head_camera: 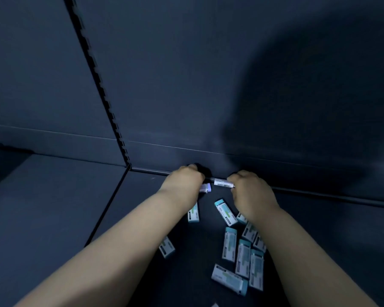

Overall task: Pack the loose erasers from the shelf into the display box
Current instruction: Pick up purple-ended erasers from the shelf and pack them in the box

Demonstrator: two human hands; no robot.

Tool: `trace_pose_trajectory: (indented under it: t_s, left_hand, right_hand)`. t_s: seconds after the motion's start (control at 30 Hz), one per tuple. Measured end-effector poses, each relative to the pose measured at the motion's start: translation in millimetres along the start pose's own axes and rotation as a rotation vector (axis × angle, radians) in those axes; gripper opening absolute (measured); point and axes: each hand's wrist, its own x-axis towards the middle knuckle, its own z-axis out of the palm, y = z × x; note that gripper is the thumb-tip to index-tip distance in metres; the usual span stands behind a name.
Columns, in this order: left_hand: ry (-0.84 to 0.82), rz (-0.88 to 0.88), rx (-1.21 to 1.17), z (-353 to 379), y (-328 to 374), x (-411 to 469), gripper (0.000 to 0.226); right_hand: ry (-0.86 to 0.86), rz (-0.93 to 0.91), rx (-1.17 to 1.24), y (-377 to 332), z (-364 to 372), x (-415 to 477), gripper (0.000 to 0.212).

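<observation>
Several loose erasers in white and teal sleeves lie scattered on the dark shelf (pixel 53 207), most in a cluster (pixel 242 255) below my right wrist. My left hand (pixel 183 181) reaches to the shelf's back edge with curled fingers, and a white eraser (pixel 205 187) shows under its palm. My right hand (pixel 251 191) pinches one eraser (pixel 224 183) by its end, barcode side up, just off the back wall. One eraser (pixel 225 211) lies between my wrists, another (pixel 193 214) beside my left wrist. No display box is in view.
The dark back panel (pixel 208 85) rises right behind both hands. A slotted upright strip (pixel 102 91) divides the back panel, and a seam runs forward from it across the shelf. One eraser (pixel 166 247) lies half under my left forearm.
</observation>
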Motion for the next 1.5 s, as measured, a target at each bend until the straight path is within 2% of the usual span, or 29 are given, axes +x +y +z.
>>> trace_pose_trajectory:
  t_s: [0.13, 0.2, 0.37, 0.53, 0.67, 0.87, 0.97, 1.07, 1.2, 1.27, 1.37, 1.43, 1.5]
  left_hand:
    - [-0.004, -0.033, -0.002, 0, 1, 9, 0.025]
    - [-0.006, -0.032, -0.010, 0, 2, 10, 0.024]
    - [0.035, -0.057, -0.153, -3, 5, 5, 0.025]
    - [0.140, -0.103, -0.391, -10, -1, -19, 0.033]
    - [0.190, -0.119, -0.693, -13, -11, -53, 0.046]
    - [0.166, -0.205, -0.921, -7, -26, -116, 0.037]
    - [0.166, -0.251, -0.875, -4, -31, -144, 0.028]
    - [0.156, -0.310, -0.674, 2, -32, -165, 0.019]
    - [0.000, -0.393, -0.436, 15, -25, -180, 0.028]
    - [-0.042, -0.427, -0.381, 18, -23, -182, 0.034]
    - [-0.055, -0.450, -0.270, 17, -24, -186, 0.034]
    - [-0.034, -0.404, -0.096, 15, -29, -194, 0.036]
    - [0.048, -0.316, -0.037, 14, -39, -202, 0.033]
  right_hand:
    - [0.034, -0.057, -0.051, 3, -4, 3, 0.029]
    - [0.039, -0.057, 0.001, 3, -6, 2, 0.027]
    - [0.146, 0.060, 0.563, -4, -22, -6, 0.025]
    - [0.249, 0.155, 0.946, -16, -37, -20, 0.018]
    - [0.106, 0.159, 1.120, -30, -49, -33, 0.014]
    - [-0.171, -0.007, 0.941, -61, -40, -55, 0.011]
    - [-0.280, -0.073, 0.882, -80, -30, -67, 0.013]
    - [-0.392, -0.154, 0.739, -97, -20, -78, 0.018]
    - [-0.514, -0.240, 0.665, -112, -10, -89, 0.020]
    - [-0.484, -0.269, 0.625, -114, -8, -92, 0.014]
    - [-0.338, -0.292, 0.521, -112, -7, -96, 0.006]
    - [-0.233, -0.235, 0.493, -109, -11, -101, 0.008]
    - [-0.217, -0.160, 0.491, -107, -19, -111, 0.017]
